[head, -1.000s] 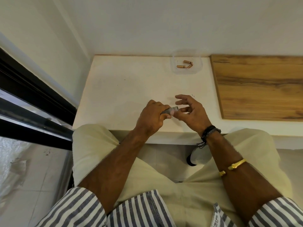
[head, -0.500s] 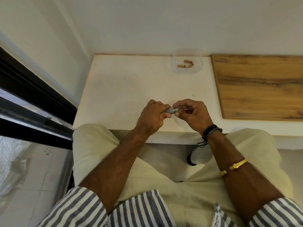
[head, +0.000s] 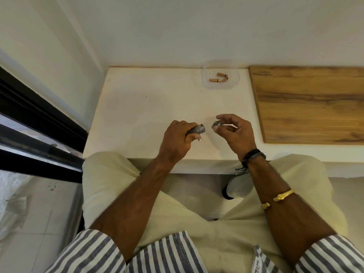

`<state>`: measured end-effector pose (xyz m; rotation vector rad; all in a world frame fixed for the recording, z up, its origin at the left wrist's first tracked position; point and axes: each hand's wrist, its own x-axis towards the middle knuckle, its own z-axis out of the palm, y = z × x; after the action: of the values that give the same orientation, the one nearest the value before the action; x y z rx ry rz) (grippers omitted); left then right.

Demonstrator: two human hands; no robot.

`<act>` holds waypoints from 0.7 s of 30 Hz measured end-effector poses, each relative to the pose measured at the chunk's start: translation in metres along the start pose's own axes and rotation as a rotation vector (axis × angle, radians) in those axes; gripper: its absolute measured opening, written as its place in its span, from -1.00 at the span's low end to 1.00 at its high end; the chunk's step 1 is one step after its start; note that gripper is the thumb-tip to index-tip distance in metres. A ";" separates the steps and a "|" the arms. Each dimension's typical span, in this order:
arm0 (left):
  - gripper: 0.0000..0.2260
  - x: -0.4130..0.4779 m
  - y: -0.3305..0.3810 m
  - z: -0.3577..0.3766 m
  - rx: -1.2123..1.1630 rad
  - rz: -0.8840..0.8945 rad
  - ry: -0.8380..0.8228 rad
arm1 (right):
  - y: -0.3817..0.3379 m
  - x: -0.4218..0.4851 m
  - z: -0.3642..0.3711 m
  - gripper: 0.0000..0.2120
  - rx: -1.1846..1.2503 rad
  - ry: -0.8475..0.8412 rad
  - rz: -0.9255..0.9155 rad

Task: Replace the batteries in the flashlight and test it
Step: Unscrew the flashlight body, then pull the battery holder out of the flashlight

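A small grey metal flashlight body (head: 198,129) lies in my left hand (head: 178,137), which grips it above the white table with the open end pointing right. My right hand (head: 236,133) pinches the flashlight's small round end cap (head: 216,124) between thumb and forefinger, a short gap to the right of the body. Most of the flashlight body is hidden inside my left fist. Three copper-coloured batteries (head: 218,77) lie in a clear plastic container (head: 235,83) at the back of the table.
The white table (head: 147,107) stands against the wall, with a wooden board (head: 307,103) lying on its right part. A few dark specks (head: 201,140) sit on the table under my left hand. A dark window frame (head: 37,123) runs along the left.
The two hands were together at the flashlight, the right one twisting its end. Now the cap has come off and my right hand has drawn it away to the right.
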<state>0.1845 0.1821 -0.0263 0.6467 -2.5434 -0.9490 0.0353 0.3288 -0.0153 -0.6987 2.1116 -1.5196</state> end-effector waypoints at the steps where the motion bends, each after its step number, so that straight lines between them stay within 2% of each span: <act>1: -0.78 0.003 0.002 0.003 -0.026 0.003 0.012 | 0.003 0.003 -0.004 -0.74 -0.002 0.044 0.018; 8: -0.78 0.002 0.004 0.002 -0.168 -0.058 0.129 | 0.018 0.013 -0.004 -0.84 -0.068 0.357 0.038; 13: -0.72 -0.004 0.001 -0.002 -0.220 -0.079 0.148 | 0.028 0.023 -0.001 -0.84 -0.235 0.402 0.038; 17: -0.73 -0.006 0.003 -0.001 -0.228 -0.070 0.152 | 0.039 0.027 -0.001 -0.83 -0.395 0.388 0.115; 21: -0.74 -0.006 0.004 0.001 -0.217 -0.052 0.156 | 0.040 0.029 -0.001 -0.83 -0.429 0.379 0.134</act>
<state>0.1879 0.1883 -0.0249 0.6956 -2.2587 -1.1267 0.0069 0.3220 -0.0547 -0.4126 2.7547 -1.2083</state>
